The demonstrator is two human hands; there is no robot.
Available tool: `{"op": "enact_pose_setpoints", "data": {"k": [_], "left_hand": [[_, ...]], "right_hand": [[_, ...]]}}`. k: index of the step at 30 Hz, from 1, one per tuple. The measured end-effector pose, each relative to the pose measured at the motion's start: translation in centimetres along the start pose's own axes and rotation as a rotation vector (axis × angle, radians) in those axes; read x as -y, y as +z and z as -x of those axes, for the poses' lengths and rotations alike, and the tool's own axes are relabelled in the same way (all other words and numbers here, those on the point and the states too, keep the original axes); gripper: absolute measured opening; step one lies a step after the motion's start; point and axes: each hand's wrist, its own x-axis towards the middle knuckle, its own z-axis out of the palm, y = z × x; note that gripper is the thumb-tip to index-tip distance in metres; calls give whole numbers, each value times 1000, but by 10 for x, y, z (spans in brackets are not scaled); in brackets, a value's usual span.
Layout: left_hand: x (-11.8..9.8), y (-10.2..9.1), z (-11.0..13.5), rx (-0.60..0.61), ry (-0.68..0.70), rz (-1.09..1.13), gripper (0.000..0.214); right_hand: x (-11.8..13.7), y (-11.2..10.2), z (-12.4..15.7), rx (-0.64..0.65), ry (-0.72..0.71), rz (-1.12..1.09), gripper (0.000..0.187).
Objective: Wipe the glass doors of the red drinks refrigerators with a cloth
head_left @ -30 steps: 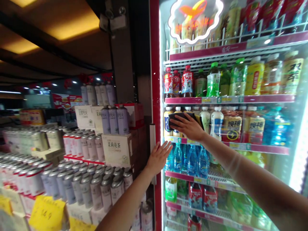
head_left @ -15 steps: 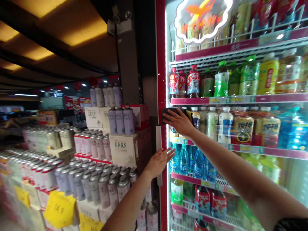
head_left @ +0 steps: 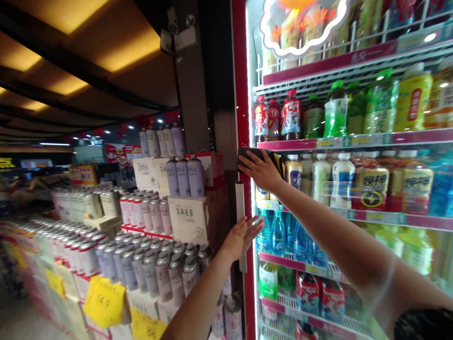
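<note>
My right hand (head_left: 262,171) lies with fingers spread over a dark cloth (head_left: 272,155) with a yellow edge, pressing it against the left side of the glass door of a drinks fridge (head_left: 241,108). Part of the cloth is hidden under the palm and fingers. Lower down, my left hand (head_left: 242,238) is open, its fingers stretched toward the glass beside the long door handle (head_left: 239,203). It holds nothing; whether the fingertips touch the door is unclear.
Behind the glass, shelves carry rows of bottles, including a green-capped bottle (head_left: 336,108). To the left, many metal cans (head_left: 152,267) stand on stacked cartons (head_left: 187,218), with yellow price signs (head_left: 104,302) in front. A dark pillar (head_left: 193,94) rises beside the fridge.
The view has shifted, so the fridge and cans appear farther right. Against the door frame, my right hand and the cloth have moved slightly left and up. My left hand stays by the handle.
</note>
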Motion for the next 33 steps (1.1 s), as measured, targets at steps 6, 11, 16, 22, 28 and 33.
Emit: {"op": "enact_pose_setpoints", "data": {"k": [6,11,16,22,28,33], "left_hand": [[6,-8,4,-23,35,-14,55],[8,-9,7,-102,79,-95,69],[3,-3,18,-117,85,-127,67],[-4,5,37,-79,132,-113,62],[-9,5,54,-101,118,-8,61],[-15,6,60,-92,144,21,65]], "right_hand": [[22,12,56,50,-204,-58,42],[14,13,99,10,-274,-55,36],[20,-1,90,-110,-133,-73,46],[56,0,63,-63,-193,-33,44],[81,16,97,-95,-375,-19,34],[76,9,91,-67,-359,-6,35]]}}
